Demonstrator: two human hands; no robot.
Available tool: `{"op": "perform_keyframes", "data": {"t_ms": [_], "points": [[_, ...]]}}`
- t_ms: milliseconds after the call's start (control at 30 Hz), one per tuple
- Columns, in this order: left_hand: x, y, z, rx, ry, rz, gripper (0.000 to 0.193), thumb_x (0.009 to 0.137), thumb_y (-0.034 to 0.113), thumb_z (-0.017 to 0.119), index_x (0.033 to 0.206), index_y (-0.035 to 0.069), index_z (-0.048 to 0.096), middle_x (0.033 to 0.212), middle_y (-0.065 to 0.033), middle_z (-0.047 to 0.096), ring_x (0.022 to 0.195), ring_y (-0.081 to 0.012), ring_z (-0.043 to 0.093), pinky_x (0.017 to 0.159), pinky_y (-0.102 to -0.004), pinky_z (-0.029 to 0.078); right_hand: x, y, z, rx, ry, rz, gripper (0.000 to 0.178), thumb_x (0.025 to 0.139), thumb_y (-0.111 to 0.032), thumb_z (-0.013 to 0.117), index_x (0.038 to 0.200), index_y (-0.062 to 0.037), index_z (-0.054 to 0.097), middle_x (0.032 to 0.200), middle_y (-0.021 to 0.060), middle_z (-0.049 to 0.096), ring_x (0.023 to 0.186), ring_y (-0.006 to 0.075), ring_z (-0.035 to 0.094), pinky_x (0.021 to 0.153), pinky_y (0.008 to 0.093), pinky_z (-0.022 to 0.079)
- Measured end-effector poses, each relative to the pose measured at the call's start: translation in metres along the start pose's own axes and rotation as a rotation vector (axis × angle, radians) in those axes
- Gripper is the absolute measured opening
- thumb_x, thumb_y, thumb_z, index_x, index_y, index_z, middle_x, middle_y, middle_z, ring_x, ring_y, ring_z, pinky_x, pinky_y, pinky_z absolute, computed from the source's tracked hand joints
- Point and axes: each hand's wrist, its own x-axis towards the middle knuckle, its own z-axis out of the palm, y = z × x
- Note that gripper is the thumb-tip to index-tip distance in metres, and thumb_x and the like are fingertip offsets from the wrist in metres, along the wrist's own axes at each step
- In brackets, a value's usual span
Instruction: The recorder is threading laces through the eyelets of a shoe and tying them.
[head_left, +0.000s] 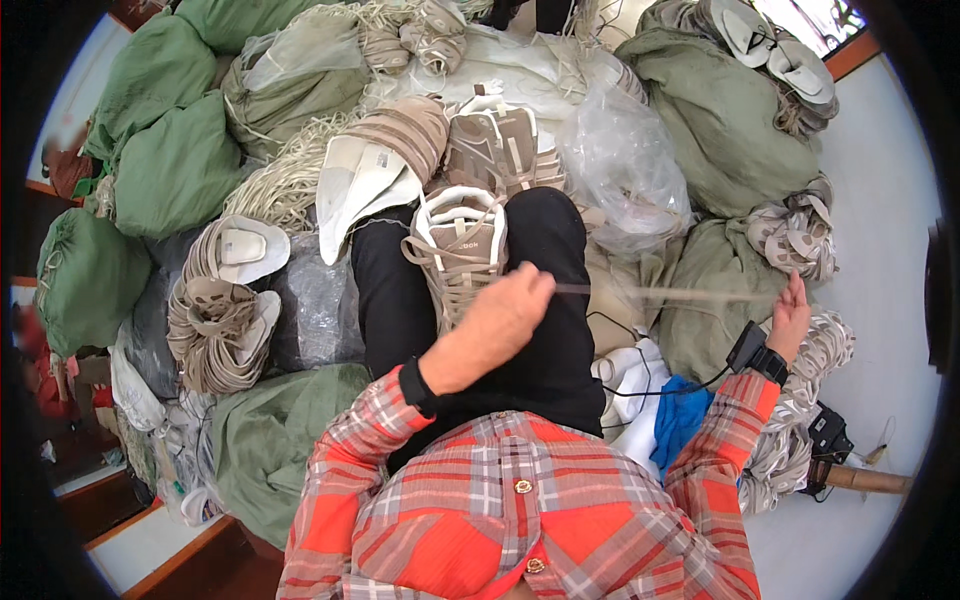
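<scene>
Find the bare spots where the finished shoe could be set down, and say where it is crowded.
Bare pale floor lies right of the green sacks. Ahead of the shoe, stacked soles crowd everything.

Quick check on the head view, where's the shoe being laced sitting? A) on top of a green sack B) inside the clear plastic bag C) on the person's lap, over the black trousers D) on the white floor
C: the beige shoe rests on the black trousers while the left hand and right hand pull its lace taut.
</scene>
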Motion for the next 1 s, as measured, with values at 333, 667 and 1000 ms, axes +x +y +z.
{"op": "perform_keyframes", "data": {"t_ms": [333, 667, 1000], "points": [[-0.04, 0.008, -0.031, -0.471, 0.185, -0.45, 0.024, 0.091, 0.012, 0.054, 0.114, 0.002, 0.056, 0.072, -0.0161, 0.064, 0.063, -0.0283, 0.065, 0.057, -0.0337, 0.05, -0.104, -0.186, 0.256, 0.49, -0.769, 0.477, 0.018, 0.094, -0.017, 0.052, 0.099, -0.0003, 0.055, 0.078, 0.0088, 0.065, 0.066, 0.0158, 0.067, 0.053, 0.026, 0.053], [-0.031, -0.021, -0.031, -0.168, 0.085, -0.427, 0.027, 0.09, 0.014, 0.053, 0.115, 0.006, 0.049, 0.064, -0.0204, 0.06, 0.063, -0.0405, 0.06, 0.054, -0.0478, 0.044, -0.121, -0.192, 0.296, -0.102, -0.722, -0.193, 0.005, 0.084, -0.004, 0.05, 0.084, 0.0012, 0.049, 0.063, 0.0216, 0.057, 0.062, 0.0386, 0.059, 0.053, 0.0444, 0.046], [-0.027, -0.058, -0.05, -0.588, -0.171, -0.366, 0.038, 0.096, 0.01, 0.042, 0.133, 0.002, 0.045, 0.066, -0.0031, 0.062, 0.062, -0.0103, 0.058, 0.059, -0.0265, 0.046, -0.123, -0.204, 0.313, -0.229, -0.754, -0.144, 0.007, 0.083, -0.004, 0.05, 0.083, 0.0021, 0.047, 0.068, 0.0237, 0.06, 0.063, 0.0392, 0.061, 0.056, 0.0448, 0.049]]}}
